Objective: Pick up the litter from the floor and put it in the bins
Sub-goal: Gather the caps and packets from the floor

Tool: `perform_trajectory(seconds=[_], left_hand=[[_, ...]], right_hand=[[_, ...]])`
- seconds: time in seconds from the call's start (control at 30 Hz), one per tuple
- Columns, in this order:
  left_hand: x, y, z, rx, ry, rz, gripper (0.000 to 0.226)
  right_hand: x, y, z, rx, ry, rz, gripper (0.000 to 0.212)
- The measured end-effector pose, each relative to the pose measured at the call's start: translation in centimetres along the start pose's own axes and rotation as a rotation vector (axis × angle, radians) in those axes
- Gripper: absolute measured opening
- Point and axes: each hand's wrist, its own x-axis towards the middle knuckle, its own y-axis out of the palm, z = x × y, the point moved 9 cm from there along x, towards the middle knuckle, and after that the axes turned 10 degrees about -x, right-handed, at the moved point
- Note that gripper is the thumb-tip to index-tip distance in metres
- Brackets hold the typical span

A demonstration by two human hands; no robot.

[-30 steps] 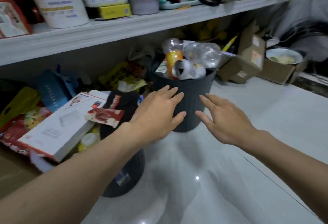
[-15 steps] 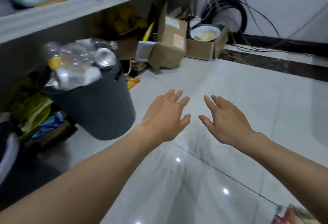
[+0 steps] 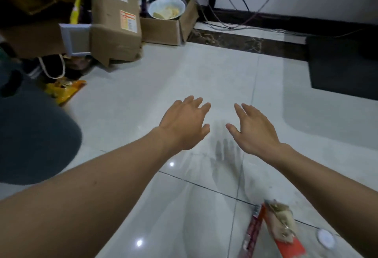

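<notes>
My left hand (image 3: 184, 124) and my right hand (image 3: 253, 130) hover side by side over the pale floor tiles, fingers spread, each holding nothing. A torn red snack box (image 3: 280, 231) lies on the floor at the lower right, under my right forearm. Beside it rests a small white round lid (image 3: 325, 241). The dark grey bin (image 3: 34, 139) fills the left edge, only its wall showing. A crumpled yellow wrapper (image 3: 63, 90) lies just behind the bin.
Cardboard boxes (image 3: 114, 22) crowd the far left corner; one (image 3: 163, 30) carries a white bowl (image 3: 166, 9) with food scraps. Black cables (image 3: 231, 2) hang along the white wall. A dark mat (image 3: 343, 65) lies at the right by the skirting.
The view has swung right and down: the full bin has slid to the left edge, its contents out of sight, and the red snack box has come into view. Both hands stay spread.
</notes>
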Motion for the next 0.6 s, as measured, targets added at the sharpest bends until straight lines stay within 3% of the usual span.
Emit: perform_trajectory(seconds=[0.4,0.6], left_hand=[[3.9,10.0,-15.7,-0.086,0.414,0.126,0.059],[2.0,14.1,-20.3,-0.082,0.557,0.217,0.063]], right_hand=[[-12.7,4.8,-16.2,-0.011,0.458,0.159,0.067],[-19.8,8.5,-18.8,0.073,0.593,0.274,0.064]])
